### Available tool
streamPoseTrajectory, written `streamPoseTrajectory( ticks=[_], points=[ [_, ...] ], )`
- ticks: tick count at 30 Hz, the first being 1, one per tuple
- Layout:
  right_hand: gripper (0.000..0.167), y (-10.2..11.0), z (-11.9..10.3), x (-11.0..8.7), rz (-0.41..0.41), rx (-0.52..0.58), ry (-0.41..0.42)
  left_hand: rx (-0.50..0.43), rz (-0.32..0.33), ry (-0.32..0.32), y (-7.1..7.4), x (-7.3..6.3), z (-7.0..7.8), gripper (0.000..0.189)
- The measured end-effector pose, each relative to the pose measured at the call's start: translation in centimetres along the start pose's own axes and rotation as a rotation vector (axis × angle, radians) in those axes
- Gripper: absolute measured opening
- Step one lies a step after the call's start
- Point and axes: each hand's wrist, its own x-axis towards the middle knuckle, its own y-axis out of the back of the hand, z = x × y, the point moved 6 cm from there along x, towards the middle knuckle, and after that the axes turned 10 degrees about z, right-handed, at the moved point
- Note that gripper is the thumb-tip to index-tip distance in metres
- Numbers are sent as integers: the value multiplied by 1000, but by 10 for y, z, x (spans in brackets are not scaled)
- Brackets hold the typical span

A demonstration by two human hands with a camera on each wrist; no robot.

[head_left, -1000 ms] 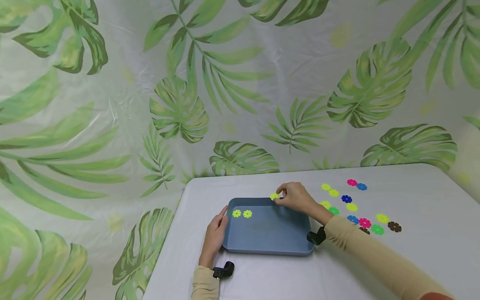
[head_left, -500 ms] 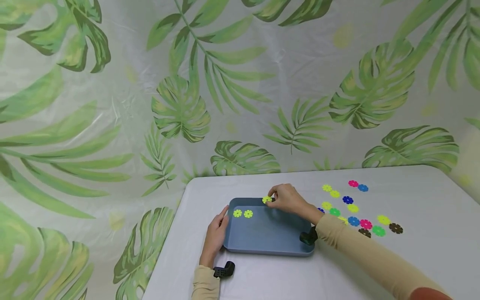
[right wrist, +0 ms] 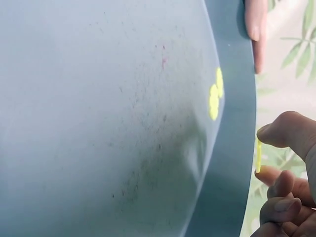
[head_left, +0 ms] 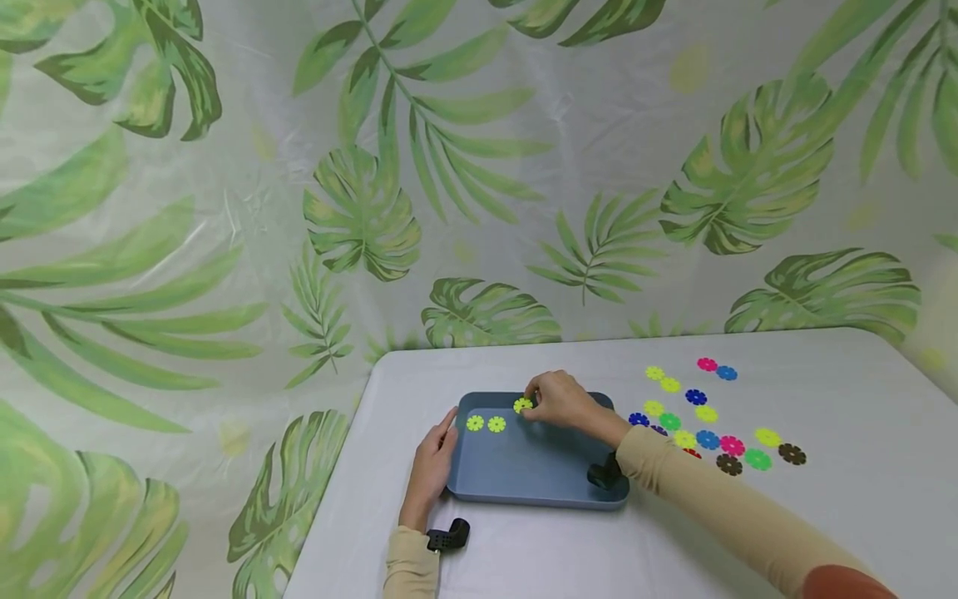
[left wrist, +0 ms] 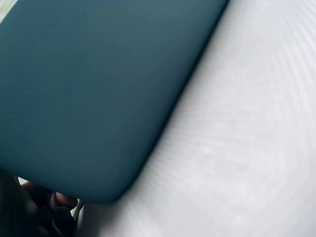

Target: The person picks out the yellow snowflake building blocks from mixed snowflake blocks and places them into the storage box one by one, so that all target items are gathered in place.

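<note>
A blue-grey tray [head_left: 524, 474] lies in the middle of the head view. My left hand [head_left: 429, 466] holds it along its left side; in the left wrist view dark fingers [left wrist: 61, 215] show by the tray's rounded corner. Two yellow snowflake discs [head_left: 486, 424] lie side by side at the tray's back left. My right hand [head_left: 561, 401] pinches a third yellow snowflake disc [head_left: 522, 405] between thumb and finger, over the tray's back part. In the right wrist view this pinched disc [right wrist: 258, 155] stands edge-on beside the rim.
Several loose discs in yellow, green, blue, pink, red and brown, such as a brown disc [head_left: 792, 453], are scattered on the white tablecloth [head_left: 861, 499] to the right. A leaf-patterned sheet [head_left: 479, 208] hangs behind the table.
My right hand has moved left and slightly toward me with the pinched yellow disc, closer to the two discs in the tray. The left hand and tray have hardly moved.
</note>
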Motion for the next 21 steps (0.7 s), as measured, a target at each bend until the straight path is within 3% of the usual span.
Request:
streamPoseTrajectory(
  ticks=[21],
  points=[
    [22,-22,-2,-2,-113,-37,-63,-11,-11,-2,1,-1,0,43]
  ],
)
